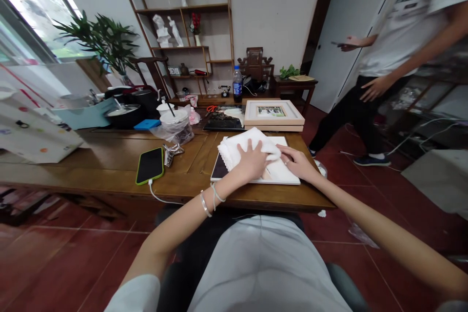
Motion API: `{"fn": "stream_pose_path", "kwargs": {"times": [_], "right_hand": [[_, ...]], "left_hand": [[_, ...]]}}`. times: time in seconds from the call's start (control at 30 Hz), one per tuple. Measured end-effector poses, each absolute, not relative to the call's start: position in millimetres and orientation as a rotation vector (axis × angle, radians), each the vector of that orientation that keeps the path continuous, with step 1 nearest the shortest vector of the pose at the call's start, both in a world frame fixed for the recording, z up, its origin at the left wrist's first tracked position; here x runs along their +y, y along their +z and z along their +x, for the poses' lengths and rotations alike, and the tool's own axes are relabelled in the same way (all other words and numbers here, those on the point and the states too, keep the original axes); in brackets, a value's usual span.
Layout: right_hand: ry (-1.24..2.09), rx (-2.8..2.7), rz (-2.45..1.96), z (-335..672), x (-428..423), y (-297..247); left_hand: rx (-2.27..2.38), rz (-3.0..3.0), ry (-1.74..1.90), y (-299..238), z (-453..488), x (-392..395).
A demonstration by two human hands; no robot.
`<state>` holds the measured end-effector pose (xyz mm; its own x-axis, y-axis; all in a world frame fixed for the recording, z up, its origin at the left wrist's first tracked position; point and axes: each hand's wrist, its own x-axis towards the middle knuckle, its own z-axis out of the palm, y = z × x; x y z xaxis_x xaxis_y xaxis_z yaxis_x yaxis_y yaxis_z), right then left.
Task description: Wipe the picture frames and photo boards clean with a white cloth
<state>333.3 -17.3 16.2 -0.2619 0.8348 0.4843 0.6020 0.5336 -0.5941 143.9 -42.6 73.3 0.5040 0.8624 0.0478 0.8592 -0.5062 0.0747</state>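
Note:
A folded white cloth [252, 136] with a scalloped edge lies over a flat, white-edged panel [287, 176] near the table's front edge. My left hand [253, 161] presses on the cloth, its fingers spread and pointing away from me. The panel's left part looks dark, while its right part is pale; the cloth hides much of its face. At the panel's right side rests my right hand [298, 162], fingers stretched out beside the cloth's right end. Whether its fingertips touch the cloth or only the panel, I cannot make out.
Behind the panel are a framed picture [274, 112], a dark sheet [221, 119], orange scissors [211, 108] and a bottle [237, 85]. A charging phone [150, 165] and a bagged cup [174, 122] stand left. A person [405, 44] holding a phone is at right.

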Motion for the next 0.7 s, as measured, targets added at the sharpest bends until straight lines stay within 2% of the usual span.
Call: {"fn": "stream_pose_path", "kwargs": {"times": [0.2, 0.33, 0.6, 0.7], "right_hand": [[0.441, -1.988, -1.117, 335, -19, 21], [0.462, -1.984, -1.127, 335, -20, 21], [0.390, -2.005, -1.143, 333, -19, 19], [0.351, -2.005, -1.155, 333, -17, 18]], "left_hand": [[1.248, 2.912, 0.130, 77, 142, -108], [1.010, 2.930, 0.014, 91, 130, -127], [1.148, 2.729, -0.149, 111, 128, -45], [1.142, 2.728, -0.074, 113, 132, -2]]}}
